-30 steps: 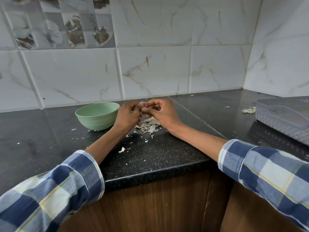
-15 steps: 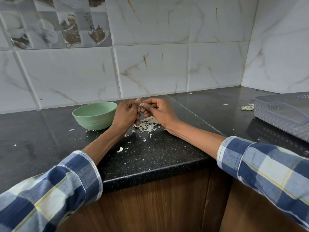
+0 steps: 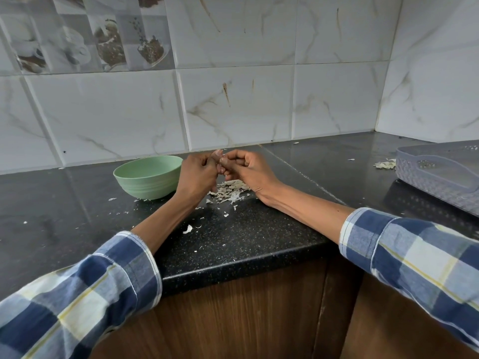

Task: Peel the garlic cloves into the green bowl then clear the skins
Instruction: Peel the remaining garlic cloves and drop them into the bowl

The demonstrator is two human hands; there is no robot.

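My left hand point(image 3: 198, 173) and my right hand point(image 3: 248, 169) meet fingertip to fingertip above the black counter, both pinching a small garlic clove point(image 3: 222, 160) that is mostly hidden by the fingers. Right under the hands lies a pile of pale garlic skins point(image 3: 229, 191). The green bowl point(image 3: 147, 176) stands just left of my left hand; its inside is hidden by the rim.
A grey plastic basket point(image 3: 440, 174) sits at the right edge, with a small heap of skins point(image 3: 385, 165) beside it. Loose skin flakes point(image 3: 187, 229) are scattered toward the counter's front edge point(image 3: 233, 265). Tiled wall runs behind and on the right.
The hands stay together on the clove; the fingers have shifted slightly as they work at it. The head view has moved a little.
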